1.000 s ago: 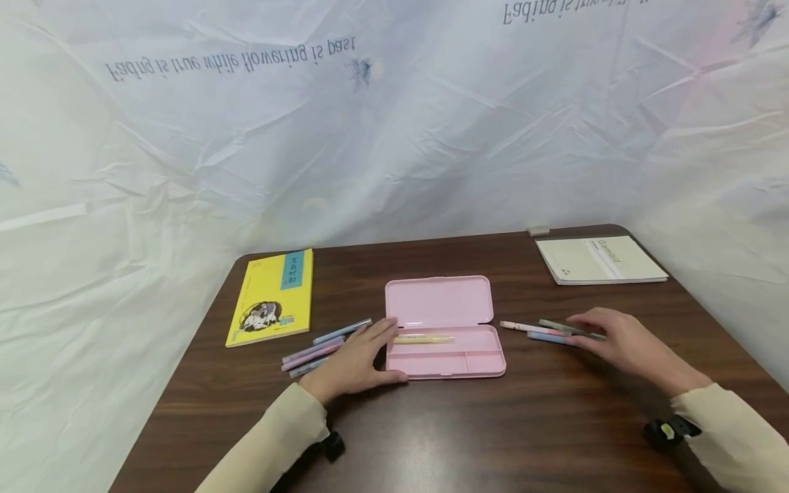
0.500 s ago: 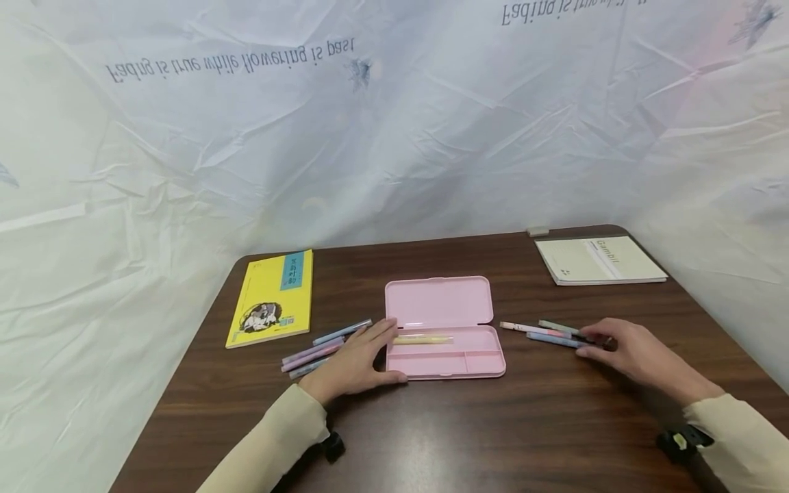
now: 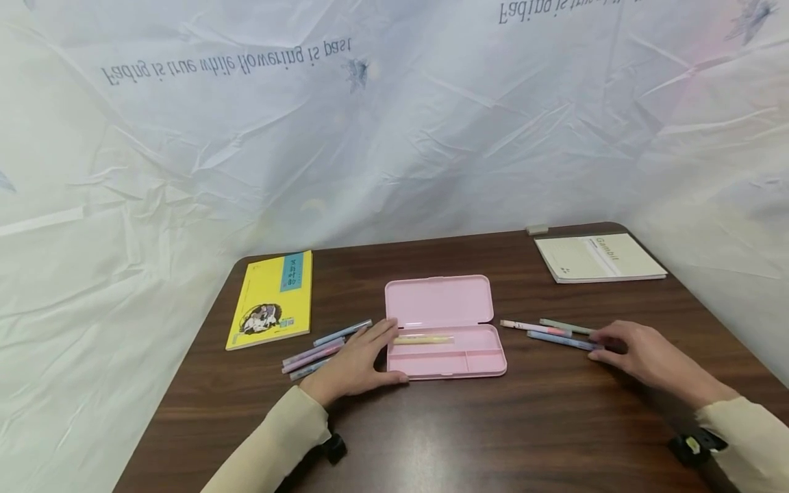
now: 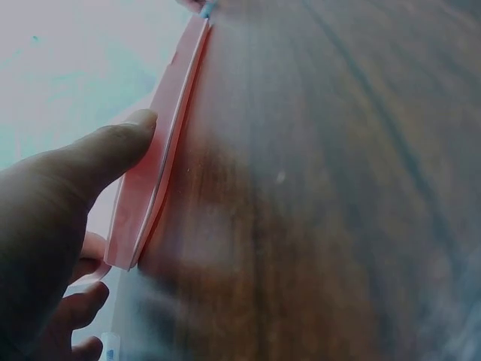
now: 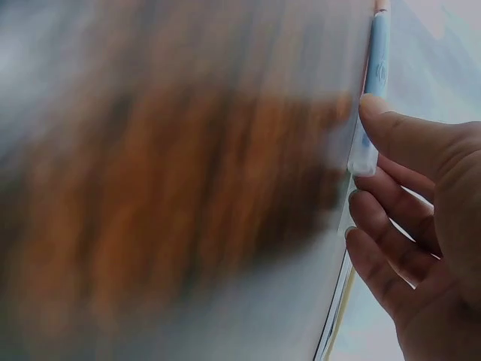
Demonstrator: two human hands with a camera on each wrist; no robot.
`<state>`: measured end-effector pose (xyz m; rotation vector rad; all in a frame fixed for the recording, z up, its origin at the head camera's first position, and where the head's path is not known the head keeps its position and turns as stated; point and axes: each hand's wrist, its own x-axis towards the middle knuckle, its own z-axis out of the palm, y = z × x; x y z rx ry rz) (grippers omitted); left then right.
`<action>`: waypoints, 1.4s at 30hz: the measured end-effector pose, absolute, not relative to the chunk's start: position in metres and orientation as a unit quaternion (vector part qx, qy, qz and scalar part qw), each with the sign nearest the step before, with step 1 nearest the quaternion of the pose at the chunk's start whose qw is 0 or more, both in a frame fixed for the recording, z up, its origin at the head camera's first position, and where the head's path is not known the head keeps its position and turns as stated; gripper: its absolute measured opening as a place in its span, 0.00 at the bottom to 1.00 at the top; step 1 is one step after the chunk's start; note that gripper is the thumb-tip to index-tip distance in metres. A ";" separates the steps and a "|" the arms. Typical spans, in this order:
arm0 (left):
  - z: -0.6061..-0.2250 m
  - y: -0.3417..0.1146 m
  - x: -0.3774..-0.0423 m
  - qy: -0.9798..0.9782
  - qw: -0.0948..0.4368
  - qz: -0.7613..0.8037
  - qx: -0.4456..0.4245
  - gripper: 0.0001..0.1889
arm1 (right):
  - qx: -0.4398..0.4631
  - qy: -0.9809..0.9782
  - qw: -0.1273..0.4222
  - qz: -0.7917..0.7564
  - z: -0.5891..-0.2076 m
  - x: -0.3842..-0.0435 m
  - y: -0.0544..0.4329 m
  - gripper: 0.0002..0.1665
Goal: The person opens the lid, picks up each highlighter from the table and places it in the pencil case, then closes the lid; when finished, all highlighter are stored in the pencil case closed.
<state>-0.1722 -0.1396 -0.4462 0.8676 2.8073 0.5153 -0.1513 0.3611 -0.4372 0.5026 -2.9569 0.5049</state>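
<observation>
A pink pencil case [image 3: 425, 365] lies with its lid raised in the middle of the table, a yellow pen [image 3: 425, 339] in its long compartment. My left hand [image 3: 354, 359] holds the case's left end, its thumb on the front edge in the left wrist view. To the right of the case, my right hand [image 3: 647, 359] pinches the right end of a blue pen [image 5: 379, 60] between thumb and fingers. Beside that pen lie a white-and-pink pen [image 3: 530, 328] and a green pen [image 3: 564, 326], whose right end is by my fingertips.
Several pens [image 3: 313, 355] lie left of the case, partly behind my left hand. A yellow book [image 3: 271, 298] is at the table's left, a white Gambit notebook [image 3: 598, 259] at the back right. White cloth [image 3: 394, 137] hangs behind the table.
My right hand has moved right along the pens to the blue pen's right end, uncovering more of the blue and green pens. My left hand and the case have stayed put.
</observation>
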 end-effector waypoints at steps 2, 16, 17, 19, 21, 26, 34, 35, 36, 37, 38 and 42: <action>-0.446 -0.140 -0.172 0.938 0.078 0.170 0.291 0.52 | 0.159 -0.972 0.044 0.166 -0.438 -0.150 0.364 0.17; -0.445 -0.140 -0.172 0.940 0.086 0.166 0.285 0.52 | 0.159 -0.971 0.038 0.174 -0.443 -0.149 0.365 0.07; -0.445 -0.140 -0.172 0.940 0.086 0.166 0.286 0.52 | 0.160 -0.971 0.039 0.174 -0.443 -0.148 0.365 0.07; -0.446 -0.140 -0.172 0.940 0.085 0.165 0.288 0.52 | 0.164 -0.970 0.045 0.171 -0.442 -0.148 0.365 0.05; -0.447 -0.140 -0.172 0.940 0.084 0.165 0.287 0.52 | 0.169 -0.969 0.055 0.169 -0.441 -0.148 0.365 0.05; -0.447 -0.140 -0.173 0.939 0.085 0.168 0.287 0.52 | 0.176 -0.967 0.082 0.165 -0.439 -0.147 0.365 0.04; -0.446 -0.139 -0.172 0.938 0.083 0.172 0.288 0.52 | 0.170 -0.961 0.123 0.179 -0.431 -0.148 0.364 0.09; -0.446 -0.139 -0.172 0.938 0.083 0.173 0.288 0.52 | 0.169 -0.961 0.126 0.182 -0.429 -0.149 0.363 0.08; -0.447 -0.139 -0.172 0.938 0.084 0.174 0.287 0.52 | 0.169 -0.960 0.129 0.183 -0.428 -0.150 0.361 0.08; -0.446 -0.139 -0.172 0.938 0.084 0.174 0.287 0.52 | 0.170 -0.959 0.130 0.185 -0.426 -0.151 0.360 0.08; -0.446 -0.139 -0.172 0.938 0.084 0.175 0.287 0.52 | 0.172 -0.958 0.130 0.187 -0.423 -0.153 0.358 0.07; -0.445 -0.139 -0.172 0.938 0.086 0.175 0.287 0.52 | 0.187 -0.954 0.137 0.191 -0.414 -0.158 0.347 0.05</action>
